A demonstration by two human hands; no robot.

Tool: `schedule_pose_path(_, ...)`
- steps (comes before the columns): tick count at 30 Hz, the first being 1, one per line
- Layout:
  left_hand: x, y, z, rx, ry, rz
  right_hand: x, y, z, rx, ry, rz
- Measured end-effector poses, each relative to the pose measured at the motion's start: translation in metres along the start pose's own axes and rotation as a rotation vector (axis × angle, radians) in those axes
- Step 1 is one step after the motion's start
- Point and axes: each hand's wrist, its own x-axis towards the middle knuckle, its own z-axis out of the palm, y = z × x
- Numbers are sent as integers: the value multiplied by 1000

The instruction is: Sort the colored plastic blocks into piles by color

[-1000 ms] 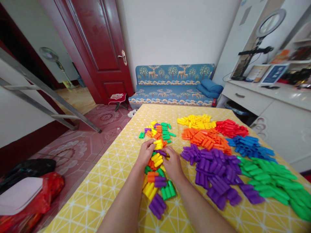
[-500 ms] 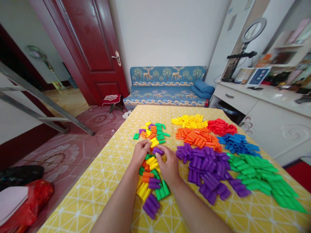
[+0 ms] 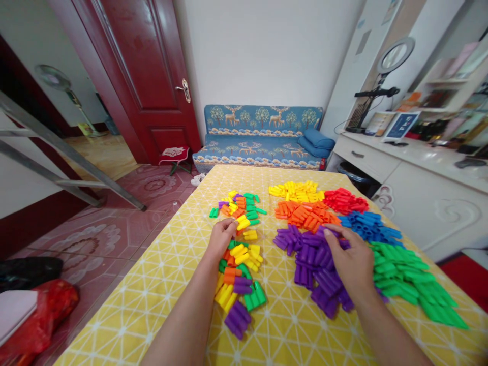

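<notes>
My left hand (image 3: 222,236) pinches a yellow plastic block made of joined tubes (image 3: 243,222), beside the mixed-colour blocks. My right hand (image 3: 353,259) is over the pile of purple blocks (image 3: 320,259), thumb and forefinger closed around a purple block (image 3: 323,230) at the pile's far edge. Between my arms lies a strip of mixed blocks, with an orange block (image 3: 231,275), a green block (image 3: 255,296) and a purple block (image 3: 238,319). A yellow block (image 3: 250,234) lies just right of my left fingertips.
Sorted piles of yellow (image 3: 296,191), orange (image 3: 307,215), red (image 3: 345,200), blue (image 3: 369,227) and green blocks (image 3: 412,279) cover the right side of the yellow patterned tablecloth (image 3: 171,284). Beyond the table stands a blue sofa (image 3: 263,142); a white dresser (image 3: 430,178) is at right.
My right hand has moved right, from beside my left hand to the purple pile, carrying a purple block. My left hand has stayed nearly in place with the yellow block.
</notes>
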Motion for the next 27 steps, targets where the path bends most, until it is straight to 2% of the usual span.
schedule_pose_path(4, -1, 0, -1, -30, -21, -34, -9, 23, -1, -53, 34, -12)
schedule_pose_path(11, 0, -2, -2, -13, -43, -31, -11, 30, 4, -98, 81, -99)
schedule_pose_path(15, 1, -2, -2, 12, -84, 3, -10, 23, -1, -91, 72, -124)
schedule_pose_path(18, 1, -1, -3, 29, -101, 23, -16, 3, -2, -32, 47, -128)
schedule_pose_path(21, 1, 0, -3, 27, -114, 33, -30, -28, 7, 115, -61, -110)
schedule_pose_path(24, 2, -2, -3, 24, -133, 37, -46, -59, 25, 252, -283, -140)
schedule_pose_path(27, 3, -3, -2, 24, -147, 36, -54, -82, 48, 264, -477, -224)
